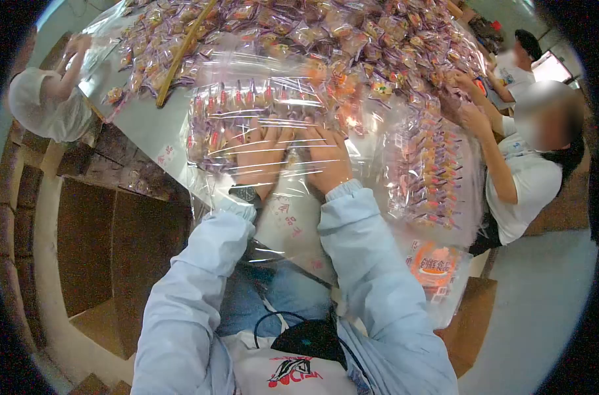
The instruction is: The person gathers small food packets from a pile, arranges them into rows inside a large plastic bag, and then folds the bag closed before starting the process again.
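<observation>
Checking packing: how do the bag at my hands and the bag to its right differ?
The bag at your hands has packets lined across the picture; the bag to its right has them up and down. The first lies over your left hand and right hand; neither touches the second. Both look clear.

From my remote seat I see a pale worktable [147, 125]. A broad heap of wrapped snacks [391, 39] spreads from eleven to one o'clock, a yellow stick [184, 58] across it at eleven; nearer at twelve lies a clear bag of packets [263, 99], at three a second filled bag [431, 164], at four orange-printed plastic [438, 264].
</observation>
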`<state>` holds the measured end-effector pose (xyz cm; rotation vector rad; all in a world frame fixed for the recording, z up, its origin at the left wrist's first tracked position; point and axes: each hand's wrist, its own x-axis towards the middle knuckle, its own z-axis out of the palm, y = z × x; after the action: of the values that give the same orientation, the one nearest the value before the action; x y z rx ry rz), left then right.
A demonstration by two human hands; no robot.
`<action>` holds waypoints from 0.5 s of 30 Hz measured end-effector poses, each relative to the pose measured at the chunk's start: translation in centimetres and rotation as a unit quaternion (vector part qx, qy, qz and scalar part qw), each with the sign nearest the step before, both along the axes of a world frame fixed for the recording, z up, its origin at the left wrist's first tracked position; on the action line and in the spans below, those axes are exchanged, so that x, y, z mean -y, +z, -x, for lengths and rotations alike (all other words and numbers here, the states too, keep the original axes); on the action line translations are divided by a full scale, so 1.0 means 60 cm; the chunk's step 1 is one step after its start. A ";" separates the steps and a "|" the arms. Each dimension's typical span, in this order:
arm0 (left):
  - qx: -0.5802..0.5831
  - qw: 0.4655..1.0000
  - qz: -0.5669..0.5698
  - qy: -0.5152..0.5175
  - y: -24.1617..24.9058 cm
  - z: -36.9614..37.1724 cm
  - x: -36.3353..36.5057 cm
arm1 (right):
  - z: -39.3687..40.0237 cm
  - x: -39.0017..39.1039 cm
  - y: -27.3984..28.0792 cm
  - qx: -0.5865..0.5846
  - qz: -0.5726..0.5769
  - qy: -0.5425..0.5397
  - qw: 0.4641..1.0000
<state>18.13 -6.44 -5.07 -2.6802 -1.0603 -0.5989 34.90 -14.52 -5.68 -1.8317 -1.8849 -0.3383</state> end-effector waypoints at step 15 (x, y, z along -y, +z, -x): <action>0.000 0.999 -0.034 -0.027 0.001 0.031 -0.025 | 0.037 -0.022 -0.014 0.036 -0.109 -0.065 0.991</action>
<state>16.29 -4.91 -5.01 -2.6567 -0.9532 -0.6317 32.70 -13.20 -6.50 -1.8166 -1.7039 -0.6385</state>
